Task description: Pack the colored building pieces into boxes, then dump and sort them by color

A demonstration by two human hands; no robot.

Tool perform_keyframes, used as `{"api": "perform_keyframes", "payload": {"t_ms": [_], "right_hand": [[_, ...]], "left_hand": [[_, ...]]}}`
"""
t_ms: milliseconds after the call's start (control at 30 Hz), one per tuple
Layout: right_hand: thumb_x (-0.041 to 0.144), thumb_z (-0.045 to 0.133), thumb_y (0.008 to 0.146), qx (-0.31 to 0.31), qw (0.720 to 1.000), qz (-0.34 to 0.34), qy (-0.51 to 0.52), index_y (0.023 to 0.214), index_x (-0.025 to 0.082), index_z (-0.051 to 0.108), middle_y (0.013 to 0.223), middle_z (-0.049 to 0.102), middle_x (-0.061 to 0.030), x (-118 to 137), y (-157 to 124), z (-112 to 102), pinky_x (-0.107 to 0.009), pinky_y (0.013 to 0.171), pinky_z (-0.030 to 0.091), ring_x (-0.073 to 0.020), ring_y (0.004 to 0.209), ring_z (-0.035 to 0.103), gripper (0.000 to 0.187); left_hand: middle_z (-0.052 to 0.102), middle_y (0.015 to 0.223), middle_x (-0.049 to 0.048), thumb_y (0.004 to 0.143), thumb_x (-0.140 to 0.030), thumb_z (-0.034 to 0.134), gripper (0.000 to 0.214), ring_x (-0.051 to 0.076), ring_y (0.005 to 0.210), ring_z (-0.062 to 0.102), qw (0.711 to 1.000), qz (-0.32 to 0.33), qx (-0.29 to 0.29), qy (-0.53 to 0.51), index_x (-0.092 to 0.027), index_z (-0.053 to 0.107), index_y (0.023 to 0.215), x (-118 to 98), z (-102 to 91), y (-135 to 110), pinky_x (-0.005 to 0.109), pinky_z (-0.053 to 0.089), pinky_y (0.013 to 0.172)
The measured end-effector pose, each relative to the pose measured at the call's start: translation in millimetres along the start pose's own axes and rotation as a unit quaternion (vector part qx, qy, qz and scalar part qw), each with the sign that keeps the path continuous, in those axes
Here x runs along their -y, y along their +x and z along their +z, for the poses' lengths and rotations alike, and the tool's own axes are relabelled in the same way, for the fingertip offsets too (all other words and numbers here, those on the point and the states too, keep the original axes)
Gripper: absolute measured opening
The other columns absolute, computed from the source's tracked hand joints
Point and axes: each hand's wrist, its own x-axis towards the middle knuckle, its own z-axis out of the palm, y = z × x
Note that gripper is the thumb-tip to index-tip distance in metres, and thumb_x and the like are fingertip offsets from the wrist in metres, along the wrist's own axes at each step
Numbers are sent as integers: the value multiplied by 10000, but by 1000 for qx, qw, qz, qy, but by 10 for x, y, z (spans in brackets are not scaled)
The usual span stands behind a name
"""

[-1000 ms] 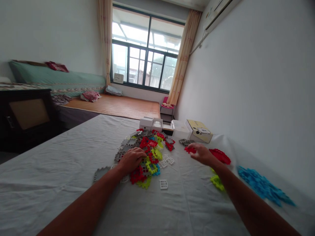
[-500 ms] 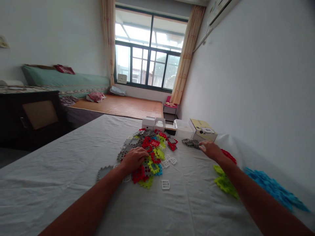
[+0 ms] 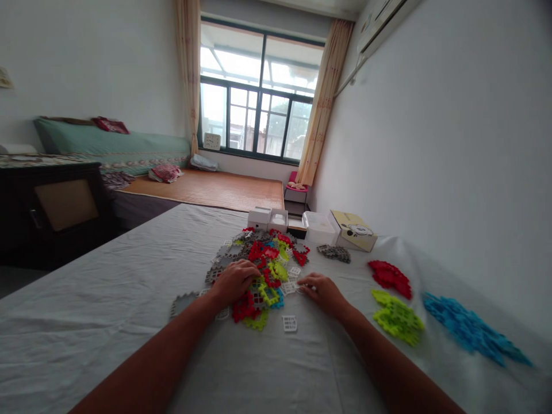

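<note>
A mixed heap of flat plastic interlocking pieces [image 3: 269,253] in red, lime green, grey, white and blue lies on the sheet-covered surface. My left hand [image 3: 235,280] rests on the near left of the heap, fingers loosely bent over the pieces; its fingertips are partly hidden. At the heap's right edge, my right hand [image 3: 321,292] has thumb and fingers slightly apart, reaching the white window-grid pieces [image 3: 288,287]. Nothing held shows in it. One more white window piece [image 3: 290,324] lies nearer to me.
On the right are separate piles: grey pieces [image 3: 334,253], red pieces [image 3: 390,278], lime green pieces [image 3: 397,316] and blue pieces [image 3: 472,330]. Small white boxes [image 3: 260,218], a clear plastic tub [image 3: 319,227] and a yellow carton [image 3: 353,231] stand behind the heap.
My right hand has moved left and nearer, from the grey pile to the white pieces beside the heap, uncovering the red pile. My left hand has stayed on the heap.
</note>
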Motion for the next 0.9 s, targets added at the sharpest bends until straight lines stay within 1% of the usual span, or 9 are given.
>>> {"api": "perform_keyframes", "payload": {"t_ms": [133,200,333,433,500,600,733,800,900], "right_hand": [[331,403,922,-65,997,29,-32,981,220,682,1000,688,-76,-96,8,-59,-305,876,437,-204,946,610,307],[346,385,923,-88,993,69,-48,983,198,674,995,694,-91,-246,-5,-143,-308,844,439,-208,921,622,330],[315,463,867,-74,987,130,-61,894,209,693,817,714,-48,-638,-117,-320,-259,703,453,-177,763,654,254],[272,542,800,-77,984,146,-73,894,198,691,878,696,-60,-760,-181,-350,-265,715,455,-174,760,648,192],[276,536,809,-90,984,141,-62,963,189,674,963,670,-71,-676,-172,-303,-265,733,460,-152,738,636,224],[353,499,861,-70,995,70,-9,1028,216,658,1016,643,-57,-362,-112,-175,-253,742,471,-126,718,619,268],[422,553,840,-9,999,-7,-38,1067,265,656,1065,637,-52,39,-58,-40,-285,815,463,-185,935,602,294],[394,543,853,9,997,-12,-72,1048,259,662,1042,650,-56,127,-50,-27,-283,829,454,-196,987,587,265],[328,472,893,11,994,-5,-113,1010,249,666,989,672,-57,123,-44,-54,-270,813,447,-179,927,607,241]], "left_hand": [[691,981,13,826,-112,474,283,164,942,599,1000,-2,3,1,-246,705,918,-14,-8,9,286,441,883],[692,987,12,821,-108,477,287,163,944,600,1000,-4,3,2,-248,705,925,-21,-13,12,284,442,883],[692,988,12,817,-103,479,289,162,943,602,1000,-7,1,7,-247,707,919,-30,-20,21,285,444,884],[691,996,12,825,-109,473,287,161,946,602,1000,-3,3,8,-246,708,916,-25,-16,25,285,444,888],[690,1001,12,828,-113,475,281,159,950,601,1000,-1,3,8,-245,707,915,-15,-9,23,283,443,891],[689,1001,10,829,-115,478,280,159,955,598,1000,-2,6,7,-248,706,923,-1,1,17,281,442,894],[690,1001,15,829,-110,471,291,162,957,599,1000,-2,6,4,-248,708,927,-5,-3,16,285,445,893],[691,999,18,825,-107,470,296,163,953,601,1000,0,5,2,-248,709,929,-11,-8,20,287,448,889],[691,1001,20,815,-106,475,297,163,950,603,1000,1,3,1,-248,711,923,-19,-15,25,288,451,885]]}}
